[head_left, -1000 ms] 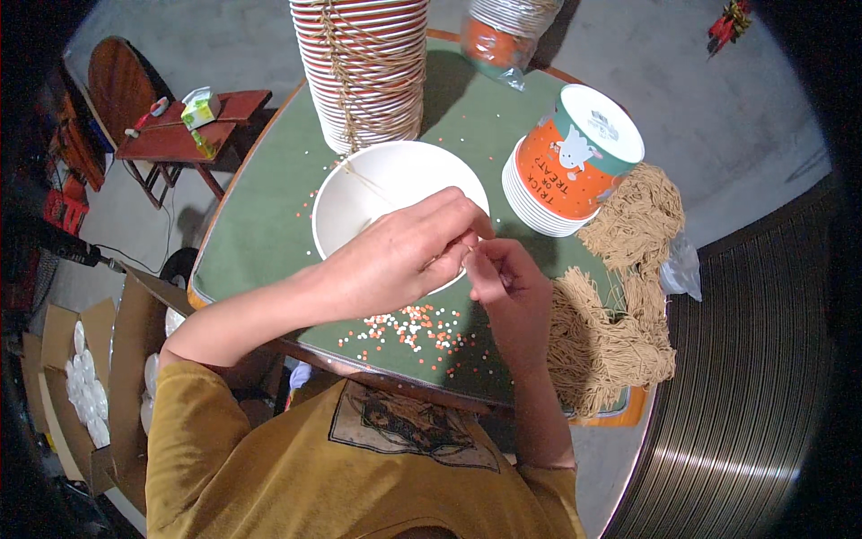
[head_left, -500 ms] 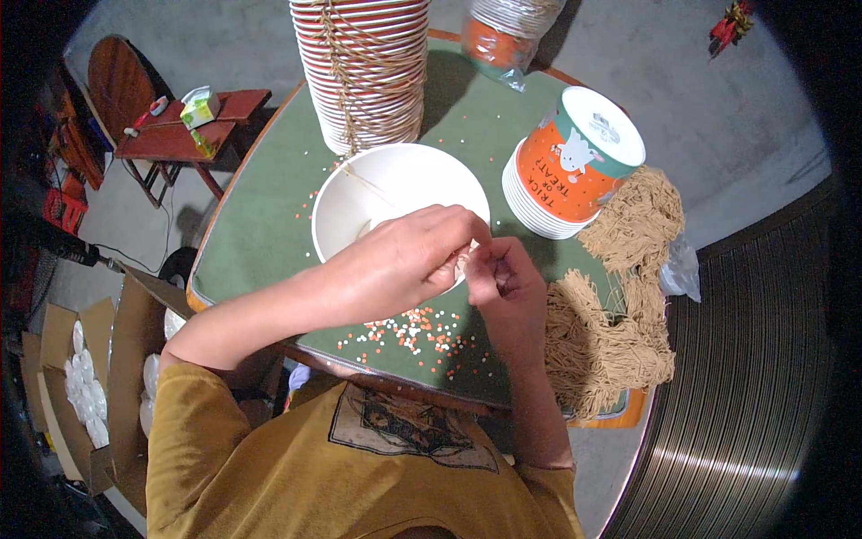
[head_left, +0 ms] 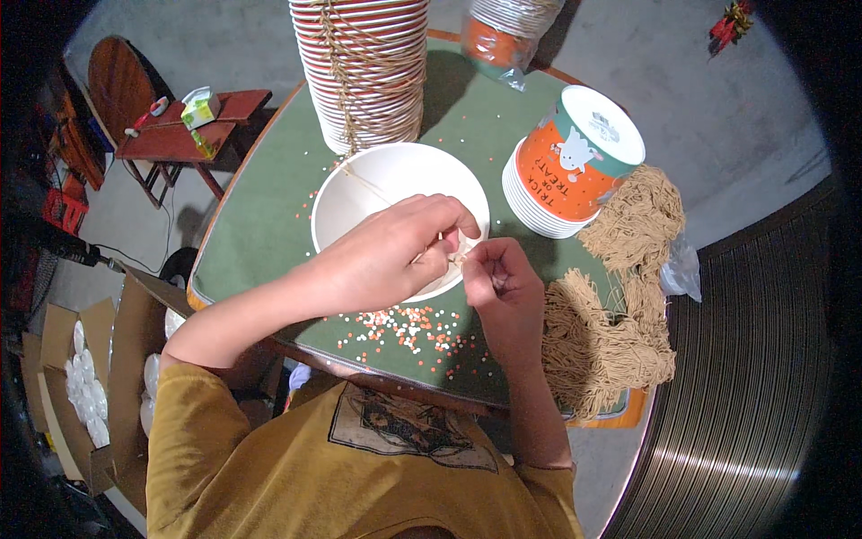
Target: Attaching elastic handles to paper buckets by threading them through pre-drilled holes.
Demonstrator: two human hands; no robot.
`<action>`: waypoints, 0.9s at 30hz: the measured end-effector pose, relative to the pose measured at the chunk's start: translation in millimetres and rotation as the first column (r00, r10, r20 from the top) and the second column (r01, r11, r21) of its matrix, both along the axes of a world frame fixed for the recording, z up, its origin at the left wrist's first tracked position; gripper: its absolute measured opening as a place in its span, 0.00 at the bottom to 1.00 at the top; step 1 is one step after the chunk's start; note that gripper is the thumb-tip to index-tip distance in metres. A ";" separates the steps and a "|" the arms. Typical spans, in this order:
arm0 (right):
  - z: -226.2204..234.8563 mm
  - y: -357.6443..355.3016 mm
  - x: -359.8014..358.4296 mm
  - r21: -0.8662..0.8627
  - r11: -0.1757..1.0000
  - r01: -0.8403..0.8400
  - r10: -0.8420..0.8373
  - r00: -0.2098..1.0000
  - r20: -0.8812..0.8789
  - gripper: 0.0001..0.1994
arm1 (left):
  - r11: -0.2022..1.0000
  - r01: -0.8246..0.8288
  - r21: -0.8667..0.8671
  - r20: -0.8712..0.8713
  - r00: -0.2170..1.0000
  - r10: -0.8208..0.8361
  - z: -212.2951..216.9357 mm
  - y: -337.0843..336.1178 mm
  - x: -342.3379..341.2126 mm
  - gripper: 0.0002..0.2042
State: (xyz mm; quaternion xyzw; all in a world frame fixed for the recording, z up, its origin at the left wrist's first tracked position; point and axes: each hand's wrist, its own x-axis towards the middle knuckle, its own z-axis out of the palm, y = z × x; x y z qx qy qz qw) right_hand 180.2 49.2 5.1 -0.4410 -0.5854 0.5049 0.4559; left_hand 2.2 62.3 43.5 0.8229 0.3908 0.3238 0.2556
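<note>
A white paper bucket (head_left: 346, 211) stands with its open mouth facing up, in front of a tall stack of buckets. My left hand (head_left: 400, 251) reaches across the mouth, fingers curled at the near right rim, gripping a tan string. Against it, my right hand (head_left: 507, 287) pinches the string's end between thumb and fingers. Part of the string (head_left: 365, 183) runs from the far left rim toward my left hand. The knot or hole at the fingertips is too small to make out.
Behind rises the bucket stack (head_left: 364, 81), strung with tan cords. An orange and green bucket (head_left: 561, 171) sits upside down on others at right, near bundles of tan string (head_left: 611, 350). Orange and white bits (head_left: 413, 332) litter the green tablecloth (head_left: 260, 207). Cardboard boxes (head_left: 135, 359) stand lower left.
My left hand's index finger has lifted and spread from the thumb, uncovering the rim by the string. The right hand stays nearly in place, still pinching.
</note>
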 end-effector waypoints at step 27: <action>-1.2 -13.8 -2.5 0.369 0.925 0.093 -0.232 0.906 0.355 0.08 | 0.978 -0.126 0.168 -0.103 0.984 0.144 2.1 -21.1 7.6 0.07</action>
